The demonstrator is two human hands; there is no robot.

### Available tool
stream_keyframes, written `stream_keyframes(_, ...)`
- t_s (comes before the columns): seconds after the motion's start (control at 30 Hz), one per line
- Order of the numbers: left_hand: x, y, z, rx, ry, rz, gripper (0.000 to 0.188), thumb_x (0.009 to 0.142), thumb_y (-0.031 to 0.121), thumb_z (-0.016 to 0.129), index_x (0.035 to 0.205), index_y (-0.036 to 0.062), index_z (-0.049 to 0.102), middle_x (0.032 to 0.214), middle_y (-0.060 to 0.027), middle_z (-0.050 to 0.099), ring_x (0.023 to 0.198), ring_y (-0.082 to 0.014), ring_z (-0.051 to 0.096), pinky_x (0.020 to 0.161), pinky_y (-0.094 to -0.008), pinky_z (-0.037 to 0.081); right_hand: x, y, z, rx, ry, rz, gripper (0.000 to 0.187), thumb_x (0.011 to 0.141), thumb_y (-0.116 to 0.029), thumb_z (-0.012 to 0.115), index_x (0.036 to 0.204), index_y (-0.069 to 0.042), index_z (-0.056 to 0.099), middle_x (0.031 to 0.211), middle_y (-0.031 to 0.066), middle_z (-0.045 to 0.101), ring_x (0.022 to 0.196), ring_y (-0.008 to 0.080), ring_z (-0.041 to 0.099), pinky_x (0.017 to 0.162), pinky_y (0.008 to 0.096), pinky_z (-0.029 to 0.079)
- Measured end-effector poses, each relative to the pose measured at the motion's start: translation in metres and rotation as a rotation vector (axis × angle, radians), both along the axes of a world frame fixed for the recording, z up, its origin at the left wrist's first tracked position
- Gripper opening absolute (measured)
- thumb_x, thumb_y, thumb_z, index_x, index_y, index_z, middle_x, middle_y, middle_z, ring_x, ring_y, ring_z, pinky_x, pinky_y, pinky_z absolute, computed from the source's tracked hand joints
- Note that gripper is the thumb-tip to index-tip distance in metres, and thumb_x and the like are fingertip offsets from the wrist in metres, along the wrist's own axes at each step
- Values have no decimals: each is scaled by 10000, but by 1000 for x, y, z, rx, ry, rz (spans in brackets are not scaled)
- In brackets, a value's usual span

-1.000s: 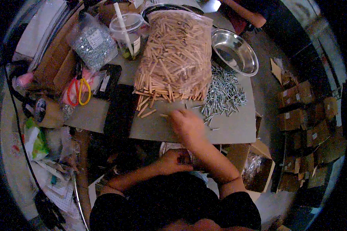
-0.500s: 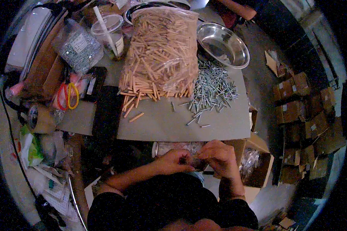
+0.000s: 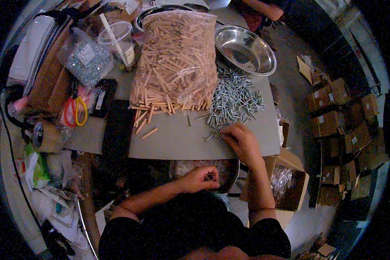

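Note:
My left hand (image 3: pixel 202 179) is held in front of the table's near edge, over a clear bag. Its fingers are curled round, and whatever lies inside them is too small and dark to make out. Over the table, my right hand (image 3: pixel 243 143) reaches the near edge of a loose heap of silver screws (image 3: pixel 236 97). Its fingertips are blurred beside a few stray screws, so their grip does not show. Left of the heap lies a big clear bag of wooden dowels (image 3: pixel 175 60), some spilled at its mouth. One loose dowel (image 3: pixel 149 133) sits nearer me.
Behind the screws stands a steel bowl (image 3: pixel 247 50). To the left are a plastic cup with a straw (image 3: pixel 117 37), a bag of small metal parts (image 3: pixel 86 58) and yellow-handled scissors (image 3: pixel 81 111). An open carton (image 3: pixel 290 184) is at lower right; another person's arm (image 3: pixel 268 9) shows at the back.
My right hand has left my left hand and moved forward over the table to the near edge of the screws. My left hand has stayed about where it was, still curled.

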State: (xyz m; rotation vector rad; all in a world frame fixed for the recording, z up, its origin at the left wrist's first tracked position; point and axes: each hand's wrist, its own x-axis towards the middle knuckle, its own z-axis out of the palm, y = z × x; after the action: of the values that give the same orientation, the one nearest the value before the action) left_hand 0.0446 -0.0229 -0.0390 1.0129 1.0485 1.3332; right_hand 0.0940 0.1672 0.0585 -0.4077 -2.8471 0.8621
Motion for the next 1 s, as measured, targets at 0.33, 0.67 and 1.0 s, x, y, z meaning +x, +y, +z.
stream_keyframes(0.33, 0, 21, -26, -190, -94, -118, 338, 762, 298, 728, 957, 84, 553, 925, -15, 586, 893, -136, 524, 828, -300, 431, 3, 3, -8, 29, 53, -57, 170, 735, -49, 673, 902, -39, 644, 945, 140, 542, 875, 312, 552, 745, 351, 469)
stream_keyframes(0.67, 15, 29, -24, -155, -384, -77, 293, 768, 191, 725, 976, 68, 558, 872, 8, 572, 838, -116, 522, 763, -275, 446, 45, -21, 10, -252, -189, 22, 248, 667, 13, 670, 895, -81, 683, 937, 95, 580, 859, 256, 577, 735, 324, 492)
stream_keyframes(1.0, -3, 19, 5, 97, 147, -69, 482, 743, 287, 737, 1083, 3, 548, 1018, -104, 608, 950, -196, 565, 864, -333, 437, 58, -47, 35, -595, -329, -90, 309, 614, 9, 693, 897, -116, 689, 1091, 94, 531, 998, 287, 510, 825, 353, 464)
